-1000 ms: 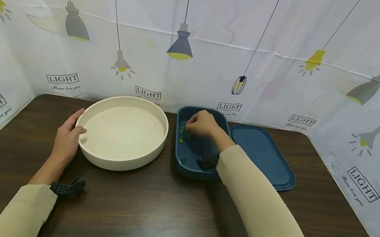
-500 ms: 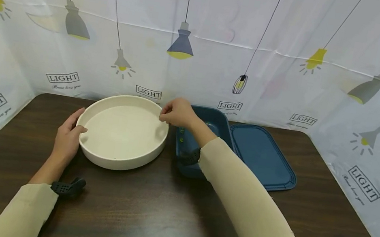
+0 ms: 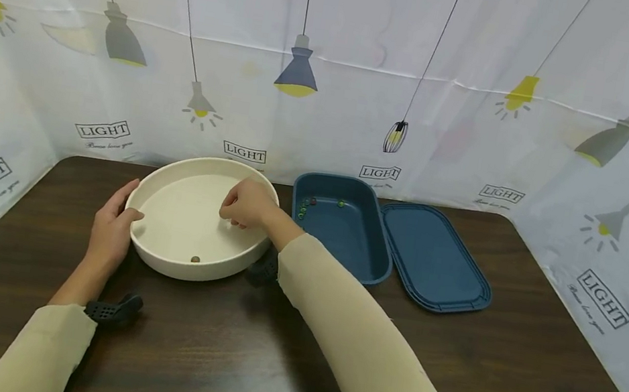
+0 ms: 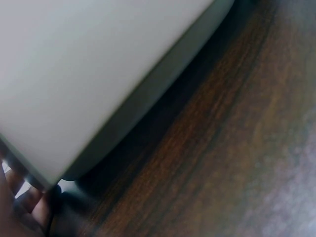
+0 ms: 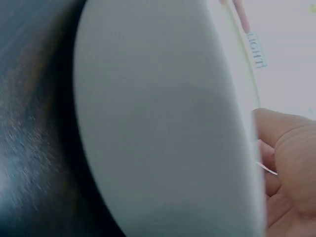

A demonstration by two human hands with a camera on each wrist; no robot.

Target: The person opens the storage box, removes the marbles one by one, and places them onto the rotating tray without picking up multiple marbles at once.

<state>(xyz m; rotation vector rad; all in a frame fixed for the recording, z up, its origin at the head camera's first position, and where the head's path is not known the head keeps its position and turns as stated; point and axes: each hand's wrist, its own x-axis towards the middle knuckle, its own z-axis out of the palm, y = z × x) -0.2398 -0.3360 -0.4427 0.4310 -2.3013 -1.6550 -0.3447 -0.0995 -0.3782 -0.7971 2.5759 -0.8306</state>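
A cream round tray [image 3: 189, 218] with a low wall stands at the back of the table. My left hand [image 3: 113, 230] grips its left rim, thumb over the edge and fingers outside. Inside, near the front wall, lies a small brownish marble [image 3: 195, 259]. My right hand [image 3: 249, 205] is over the right part of the tray with its fingers curled downward. I cannot tell whether anything is between those fingertips. To the right, a blue rectangular box [image 3: 344, 244] holds several small marbles [image 3: 303, 208], mostly green and one reddish. The tray wall [image 5: 163, 123] fills much of the right wrist view.
A blue lid [image 3: 436, 258] lies flat on the dark wooden table [image 3: 194, 347], just right of the box. Behind the table hangs a white curtain [image 3: 350, 120] printed with lamps. My right forearm crosses in front of the box's near left corner.
My right hand has travelled left from inside the blue box, past the tray's right rim, to over the tray. A marble now shows near the tray's front wall. My left hand stays put.
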